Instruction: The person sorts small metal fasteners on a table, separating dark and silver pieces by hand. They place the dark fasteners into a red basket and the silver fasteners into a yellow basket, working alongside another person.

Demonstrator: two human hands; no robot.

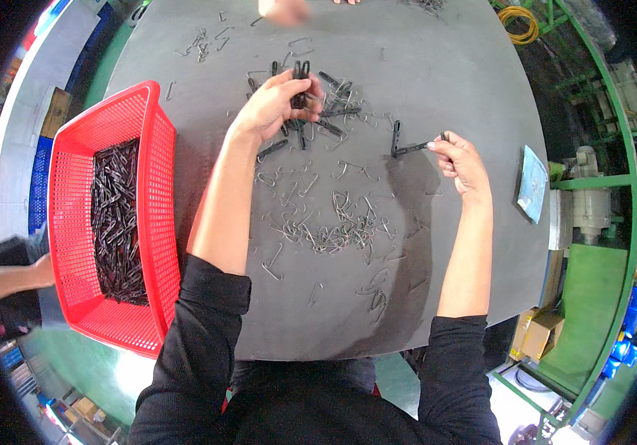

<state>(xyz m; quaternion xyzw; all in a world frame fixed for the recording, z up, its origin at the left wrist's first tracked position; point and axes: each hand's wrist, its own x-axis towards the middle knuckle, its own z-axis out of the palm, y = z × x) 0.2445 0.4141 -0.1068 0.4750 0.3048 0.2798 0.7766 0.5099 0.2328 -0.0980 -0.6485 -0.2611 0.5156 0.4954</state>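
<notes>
My left hand (268,107) is closed around a small bunch of slender black clip-like pieces (301,76) that stick up past its fingers. Beneath and around it, loose black pieces (329,127) lie mixed with bent wires on the grey table. To the right, my right hand (464,165) pinches the end of a black slotted piece (412,148). At that piece's far end stands another black piece (395,133), forming an L shape; whether the two are joined I cannot tell. Between my forearms spreads a pile of bent wire hooks (340,226).
A red perforated basket (161,222) full of black pieces (116,222) stands at the left, another person's arm (18,278) beside it. Across the grey table (333,326), someone's blurred hand (285,11) shows near scattered wires. A blue sheet (532,185) lies at the right edge.
</notes>
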